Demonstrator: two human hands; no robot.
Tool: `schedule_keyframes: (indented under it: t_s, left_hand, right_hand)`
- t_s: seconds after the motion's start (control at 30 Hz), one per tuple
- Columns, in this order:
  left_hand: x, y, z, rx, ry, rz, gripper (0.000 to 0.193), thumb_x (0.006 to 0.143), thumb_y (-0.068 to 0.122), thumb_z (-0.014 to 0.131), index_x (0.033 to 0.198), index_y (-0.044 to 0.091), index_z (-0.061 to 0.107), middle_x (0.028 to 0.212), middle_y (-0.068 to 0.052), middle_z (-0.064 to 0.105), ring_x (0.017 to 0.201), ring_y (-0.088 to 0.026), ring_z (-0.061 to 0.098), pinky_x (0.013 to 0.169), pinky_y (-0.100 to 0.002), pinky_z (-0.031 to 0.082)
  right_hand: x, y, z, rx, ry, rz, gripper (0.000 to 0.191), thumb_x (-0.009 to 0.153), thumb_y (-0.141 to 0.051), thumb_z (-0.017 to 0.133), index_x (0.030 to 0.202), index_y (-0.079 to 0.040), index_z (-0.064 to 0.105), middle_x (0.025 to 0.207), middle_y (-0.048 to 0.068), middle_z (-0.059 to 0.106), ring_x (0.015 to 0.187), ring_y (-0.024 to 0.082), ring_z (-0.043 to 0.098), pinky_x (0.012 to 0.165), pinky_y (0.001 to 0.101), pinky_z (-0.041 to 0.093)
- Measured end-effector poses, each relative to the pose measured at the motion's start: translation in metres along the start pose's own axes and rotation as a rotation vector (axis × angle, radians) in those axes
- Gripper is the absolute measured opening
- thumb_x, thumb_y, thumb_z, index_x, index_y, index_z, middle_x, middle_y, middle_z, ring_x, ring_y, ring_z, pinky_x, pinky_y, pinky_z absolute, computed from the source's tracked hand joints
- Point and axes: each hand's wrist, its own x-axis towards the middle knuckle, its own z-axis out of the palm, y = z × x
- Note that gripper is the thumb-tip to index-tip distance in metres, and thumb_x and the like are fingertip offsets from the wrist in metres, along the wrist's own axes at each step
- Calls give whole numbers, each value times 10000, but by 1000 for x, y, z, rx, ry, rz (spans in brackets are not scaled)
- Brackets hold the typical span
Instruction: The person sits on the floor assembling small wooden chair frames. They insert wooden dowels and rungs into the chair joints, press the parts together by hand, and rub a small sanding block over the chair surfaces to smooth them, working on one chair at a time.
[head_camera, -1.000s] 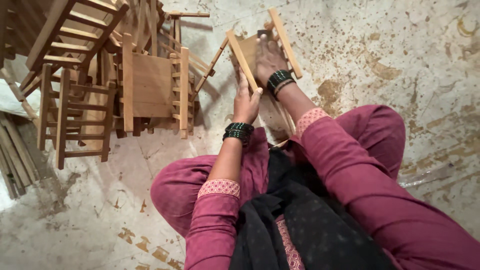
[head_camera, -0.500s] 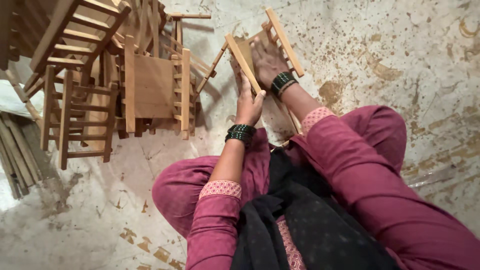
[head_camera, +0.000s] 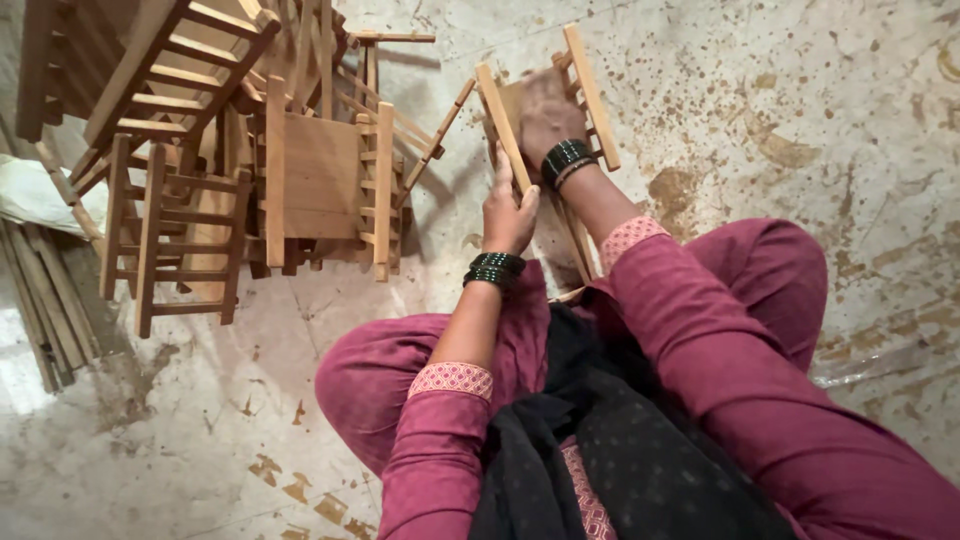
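Observation:
I sit on the floor with a small wooden stool (head_camera: 590, 85) tilted in front of my knees. My left hand (head_camera: 508, 215) grips one of its legs near the lower end. My right hand (head_camera: 545, 115) lies flat against the stool's seat between the two upper legs, and it is blurred. Whether it holds anything against the wood I cannot tell. Both wrists wear dark green bangles, and my sleeves are maroon with a patterned pink cuff.
A pile of similar wooden stools (head_camera: 310, 180) stands to the left, some tipped or stacked. Loose wooden slats (head_camera: 45, 310) lie at the far left edge beside a white bag (head_camera: 40, 195). The concrete floor (head_camera: 800, 120) is stained and speckled.
My right hand has slid slightly across the stool's seat. The stool and my left hand stay in nearly the same place.

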Motion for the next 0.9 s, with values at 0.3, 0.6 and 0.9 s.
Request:
schedule_keyframes:
  t_s: [0.3,0.6,0.9]
  left_hand:
    - [2,-2,4,56,-25,85,902,911,153,677,1648,123,158,1489,-246,538,1290,-396,601,1063,-420,510]
    - [3,-7,2,28,-63,25,915,898,159,669,1644,126,141,1493,-235,538,1297,-375,607,1067,-398,509]
    - [1,-11,1,67,-81,0,933,921,178,681,1662,146,114,1464,-224,568,1276,-376,630,1051,-394,529]
  right_hand:
    - [-5,12,18,-2,362,-403,591,1016,-194,469,1564,-31,320,1393,226,584,1020,366,736,846,469,598]
    - [-63,29,49,52,-350,40,726,975,-216,510,1633,-119,220,1048,229,719,759,409,723,596,514,571]
    - [-104,32,75,55,-546,187,863,972,-139,508,1739,-37,125,1282,246,683,1113,382,701,859,481,575]
